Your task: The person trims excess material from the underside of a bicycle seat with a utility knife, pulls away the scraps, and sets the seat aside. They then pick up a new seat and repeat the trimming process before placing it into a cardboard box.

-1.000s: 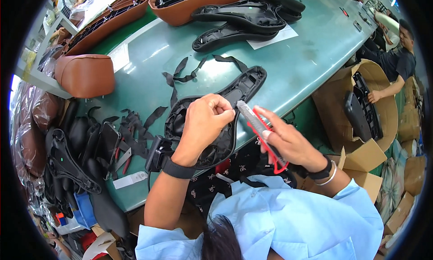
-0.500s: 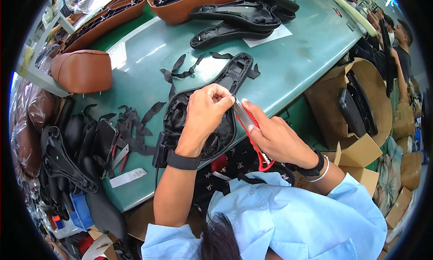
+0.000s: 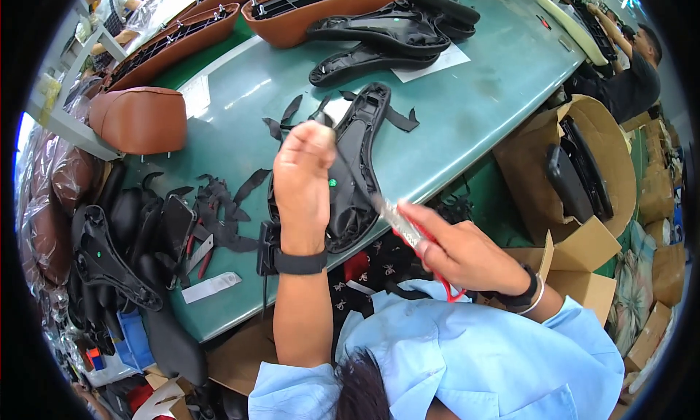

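Observation:
A long black saddle [image 3: 362, 139] lies underside up on the green table, its narrow end pointing away from me. My left hand [image 3: 302, 172] is raised over its left side, fingers closed and blurred. A dark scrap of cover material [image 3: 321, 119] shows at the fingertips, smeared by motion. In my right hand [image 3: 474, 256] is a red utility knife [image 3: 407, 229] with its blade out, the tip close to the saddle's right edge. Curled black offcuts [image 3: 399, 118] lie around the narrow end.
More black saddles [image 3: 379, 33] are piled at the far side beside brown padded parts [image 3: 292, 19]. To the left are a heap of black scraps [image 3: 219, 208], red-handled pliers [image 3: 207, 262] and a brown cushion [image 3: 138, 121]. An open carton [image 3: 525, 154] stands right of the table edge.
My left hand has pulled up and left, away from the saddle's edge, with a dark scrap. The knife has drawn back slightly toward me. The saddle has turned and shows more of its underside.

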